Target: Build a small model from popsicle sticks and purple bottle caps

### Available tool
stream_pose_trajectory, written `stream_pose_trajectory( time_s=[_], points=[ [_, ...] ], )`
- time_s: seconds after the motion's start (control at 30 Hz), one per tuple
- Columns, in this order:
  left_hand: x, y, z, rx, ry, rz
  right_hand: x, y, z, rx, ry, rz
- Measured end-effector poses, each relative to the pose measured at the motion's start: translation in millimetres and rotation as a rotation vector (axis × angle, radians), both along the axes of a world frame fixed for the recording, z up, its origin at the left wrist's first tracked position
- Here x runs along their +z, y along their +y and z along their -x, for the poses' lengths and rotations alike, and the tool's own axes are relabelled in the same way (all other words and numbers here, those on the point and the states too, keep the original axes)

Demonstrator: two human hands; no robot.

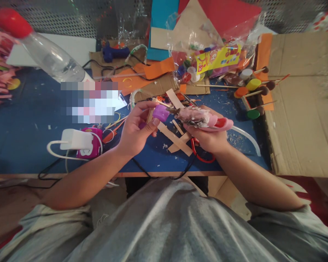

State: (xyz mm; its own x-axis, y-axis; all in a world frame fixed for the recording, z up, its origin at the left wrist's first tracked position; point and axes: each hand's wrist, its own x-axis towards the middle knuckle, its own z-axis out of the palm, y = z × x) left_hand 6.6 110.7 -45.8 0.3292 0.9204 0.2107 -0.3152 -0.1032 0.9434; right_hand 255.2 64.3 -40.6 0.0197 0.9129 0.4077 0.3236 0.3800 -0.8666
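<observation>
My left hand (138, 127) is closed round a purple bottle cap (160, 112) fixed to wooden sticks (150, 114), held above the blue table (22, 131). My right hand (207, 136) grips a pink hot glue gun (205, 118) crusted with dried glue. Its nozzle points left and touches the purple cap. Strips of cardboard (176, 138) lie on the table beneath both hands.
A clear plastic bottle with a red cap (41, 51) lies at the back left. A white charger (75, 140) sits on a pink item, front left. A bag of coloured caps (213, 60), loose caps on sticks (253, 85) and a large cardboard sheet (303, 105) lie right.
</observation>
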Motion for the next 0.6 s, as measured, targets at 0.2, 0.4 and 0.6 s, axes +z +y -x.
stream_pose_trajectory(
  time_s=[0.2, 0.4, 0.6],
  points=[
    [1.8, -0.2, -0.3, -0.006, -0.009, -0.003, 1.5, -0.1, -1.5, 0.038, 0.018, 0.024],
    [1.9, -0.9, -0.4, -0.006, -0.008, 0.002, 1.9, -0.4, 0.0, 0.026, 0.01, 0.03],
    [1.0, -1.2, 0.0, -0.002, -0.009, -0.005, 0.8, 0.4, -0.5, 0.02, 0.026, 0.028]
  ],
)
